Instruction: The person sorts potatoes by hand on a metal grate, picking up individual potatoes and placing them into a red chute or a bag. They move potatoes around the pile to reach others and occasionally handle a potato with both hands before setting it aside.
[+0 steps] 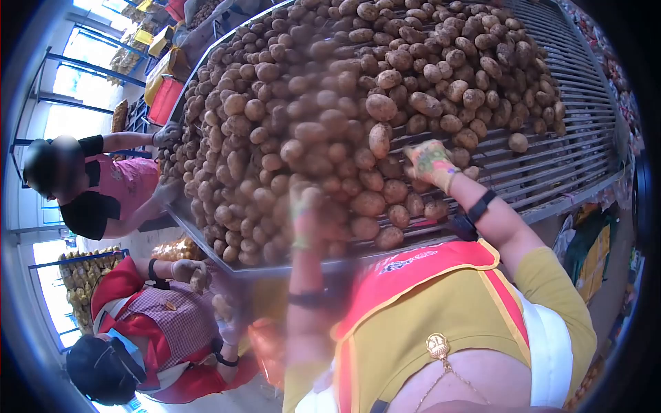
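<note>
A big pile of soil-covered potatoes lies spread over a slatted metal sorting table. My right hand, in a colourful patterned glove, rests among potatoes at the near edge of the pile. Its fingers look slightly bent and apart, touching potatoes without a clear grip. My left hand, gloved too, reaches into the pile further left. A smeared patch blurs it, so its fingers cannot be made out. Larger potatoes lie between my two hands.
A metal rim edges the table. A co-worker in a pink apron works at its left end. Another in a red top and checked apron holds potatoes. Filled net sacks stand behind. An orange bag lies below.
</note>
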`<move>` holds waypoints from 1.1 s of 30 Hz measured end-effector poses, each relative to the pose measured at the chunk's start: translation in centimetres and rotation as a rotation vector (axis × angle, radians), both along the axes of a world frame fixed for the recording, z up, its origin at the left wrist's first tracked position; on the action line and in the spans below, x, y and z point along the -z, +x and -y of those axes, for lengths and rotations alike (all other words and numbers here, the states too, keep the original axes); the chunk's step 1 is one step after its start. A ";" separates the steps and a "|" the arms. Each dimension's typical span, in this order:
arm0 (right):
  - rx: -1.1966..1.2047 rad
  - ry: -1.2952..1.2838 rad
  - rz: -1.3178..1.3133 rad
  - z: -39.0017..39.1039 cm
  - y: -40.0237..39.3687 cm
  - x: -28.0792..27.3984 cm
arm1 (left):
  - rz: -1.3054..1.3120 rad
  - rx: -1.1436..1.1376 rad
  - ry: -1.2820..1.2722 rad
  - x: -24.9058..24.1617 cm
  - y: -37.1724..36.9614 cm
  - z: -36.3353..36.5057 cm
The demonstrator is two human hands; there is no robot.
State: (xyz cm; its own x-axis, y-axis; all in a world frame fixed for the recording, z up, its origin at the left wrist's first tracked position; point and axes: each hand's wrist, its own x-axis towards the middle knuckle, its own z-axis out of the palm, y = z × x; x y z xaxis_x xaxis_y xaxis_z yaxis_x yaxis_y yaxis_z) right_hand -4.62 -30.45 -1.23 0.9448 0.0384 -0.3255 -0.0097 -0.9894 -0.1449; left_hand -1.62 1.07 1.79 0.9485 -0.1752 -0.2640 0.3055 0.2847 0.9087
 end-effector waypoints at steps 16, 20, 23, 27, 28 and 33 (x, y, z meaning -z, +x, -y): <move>1.215 1.949 0.334 4.4 -15.3 -0.1 | 0.540 0.862 1.619 -0.5 -0.5 3.5; 1.423 2.078 0.267 4.0 -14.8 0.7 | 0.457 0.704 1.435 1.5 -0.6 5.6; 1.354 1.978 0.188 2.7 -13.4 1.0 | 0.429 0.639 1.410 2.7 0.6 6.6; 1.063 1.789 -0.022 -1.0 -9.9 -1.9 | 0.482 0.557 1.314 3.3 -0.6 5.4; 0.983 1.759 -0.054 -1.9 -8.8 -2.6 | 0.469 0.493 1.272 2.9 -1.2 5.0; 0.795 1.681 -0.191 -7.4 -4.8 -5.0 | 0.358 0.125 0.534 3.6 -4.7 1.1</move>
State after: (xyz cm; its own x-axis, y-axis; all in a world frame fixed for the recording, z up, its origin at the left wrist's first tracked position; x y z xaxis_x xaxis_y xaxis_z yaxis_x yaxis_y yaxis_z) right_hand -9.38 -23.09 3.80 0.8604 0.0160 -0.5094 -0.4697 0.4128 -0.7804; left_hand -6.36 -0.04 -1.76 0.9749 -0.2221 -0.0172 -0.0403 -0.2517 0.9670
